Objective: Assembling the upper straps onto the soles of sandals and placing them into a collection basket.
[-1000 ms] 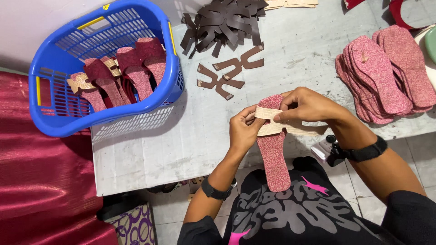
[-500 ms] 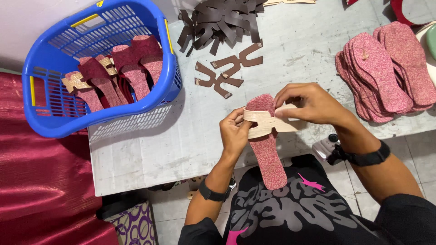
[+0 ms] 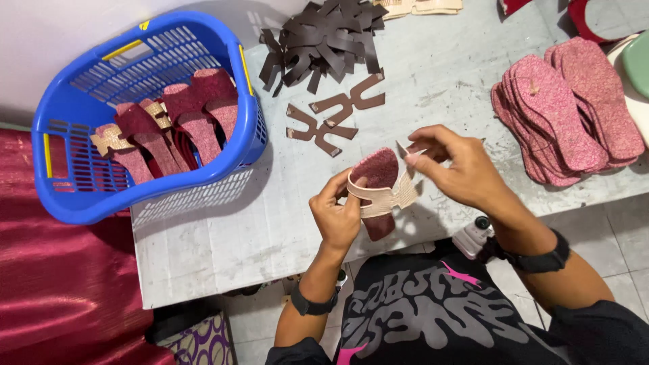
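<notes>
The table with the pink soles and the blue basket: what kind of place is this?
Probably a small sandal-making workshop: stacked pink soles, a pile of dark cut straps, and a blue basket holding soles with straps attached.

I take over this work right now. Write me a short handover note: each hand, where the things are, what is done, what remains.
Left hand: grips a pink glitter insole with a beige strap wrapped across it.
Right hand: pinches the strap's free end.
Done: finished pieces lie in the blue basket.
Left: this strap looks not yet fixed; a stack of bare pink insoles waits on the table, with dark brown strap pieces at its far side.
</notes>
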